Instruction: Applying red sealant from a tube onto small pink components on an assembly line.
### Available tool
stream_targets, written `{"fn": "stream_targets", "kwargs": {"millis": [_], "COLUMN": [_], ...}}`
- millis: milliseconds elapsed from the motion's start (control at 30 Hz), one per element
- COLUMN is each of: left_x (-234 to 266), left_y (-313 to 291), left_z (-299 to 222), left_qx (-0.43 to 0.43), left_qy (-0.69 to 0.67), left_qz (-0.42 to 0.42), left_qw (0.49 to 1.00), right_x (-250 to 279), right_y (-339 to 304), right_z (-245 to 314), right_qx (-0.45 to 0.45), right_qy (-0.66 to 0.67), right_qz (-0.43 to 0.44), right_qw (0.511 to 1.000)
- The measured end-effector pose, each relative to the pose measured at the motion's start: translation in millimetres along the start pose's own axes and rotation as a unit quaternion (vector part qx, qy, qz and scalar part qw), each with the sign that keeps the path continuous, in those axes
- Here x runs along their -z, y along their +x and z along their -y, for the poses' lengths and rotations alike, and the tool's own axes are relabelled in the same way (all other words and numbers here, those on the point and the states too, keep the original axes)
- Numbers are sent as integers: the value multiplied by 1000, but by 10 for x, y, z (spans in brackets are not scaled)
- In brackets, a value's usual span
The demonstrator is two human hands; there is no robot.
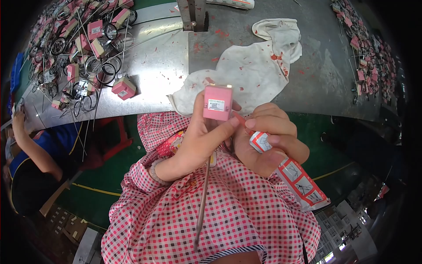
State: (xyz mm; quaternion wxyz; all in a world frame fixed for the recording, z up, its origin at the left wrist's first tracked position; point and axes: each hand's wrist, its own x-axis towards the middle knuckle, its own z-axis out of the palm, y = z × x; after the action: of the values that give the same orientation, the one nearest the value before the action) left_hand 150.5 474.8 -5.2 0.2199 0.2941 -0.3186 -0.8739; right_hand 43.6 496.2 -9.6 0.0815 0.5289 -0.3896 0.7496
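Observation:
My left hand (193,143) is closed around a small pink thermostat (215,94), its labelled face up and metal tabs at its far edge. A thin metal rod (202,207) hangs below that hand, over my checked apron; its upper end is hidden. My right hand (274,136) grips a white and red squeeze tube (303,187), flat end toward the lower right. The tube's reddish nozzle (242,119) points at the thermostat's near right corner, close to my left thumb. Whether it touches the box cannot be made out.
A white cloth (246,66) with red flakes lies on the metal table (160,57) beyond my hands. Heaps of pink and cream thermostats (94,48) with coiled wires and rods cover the left, more (367,57) the far right. A metal post (192,15) stands behind. Another person's arm (33,147) is at left.

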Motion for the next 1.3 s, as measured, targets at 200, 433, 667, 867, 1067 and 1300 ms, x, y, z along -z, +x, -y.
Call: {"fn": "stream_targets", "kwargs": {"millis": [200, 433, 667, 867, 1067, 1300], "left_x": [-7, 41, 62, 142, 96, 115], "left_y": [45, 7, -16, -24, -87, -87], "left_z": [-36, -70, -34, -70, -105, -94], "left_qx": [-35, -27, 1, 53, 30, 68], "left_qy": [-37, -1, 17, -166, -96, -83], "left_qz": [18, 65, 49, 118, 140, 207], "left_qw": [999, 998, 999, 978, 985, 972], "right_x": [-12, 104, 121, 102, 99, 33], "right_y": [60, 195, 289, 341, 331, 351], "right_z": [25, 105, 80, 64, 46, 179], "right_qx": [-20, -188, -343, -398, -415, -416], "right_qy": [30, 240, 274, 289, 270, 330], "right_qz": [-29, -98, -219, -223, -185, -129], "right_qw": [999, 947, 872, 841, 849, 838]}}
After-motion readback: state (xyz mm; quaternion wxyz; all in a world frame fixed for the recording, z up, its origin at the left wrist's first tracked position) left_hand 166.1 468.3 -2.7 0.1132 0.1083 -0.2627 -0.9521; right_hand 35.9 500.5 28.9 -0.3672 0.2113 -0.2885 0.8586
